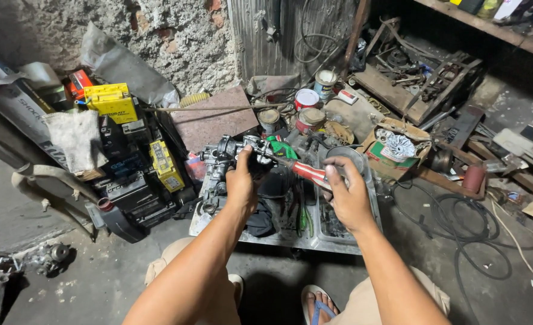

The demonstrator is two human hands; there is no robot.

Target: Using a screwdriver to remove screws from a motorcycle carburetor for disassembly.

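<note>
My left hand [240,185] grips a grey metal carburetor [225,150] and holds it up over a metal tray [314,242] on the floor. My right hand [346,195] is closed around the red handle of a screwdriver [307,170]. The screwdriver's shaft points left into the carburetor, near my left thumb. Dark tools and green-handled pliers [304,218] lie in the tray beneath both hands.
Several black and yellow batteries [135,174] are stacked at the left against a rough wall. Tins [306,99] and a cardboard box [393,150] stand behind the tray. Black cables [459,222] coil on the floor at the right. My sandalled foot [319,304] is below.
</note>
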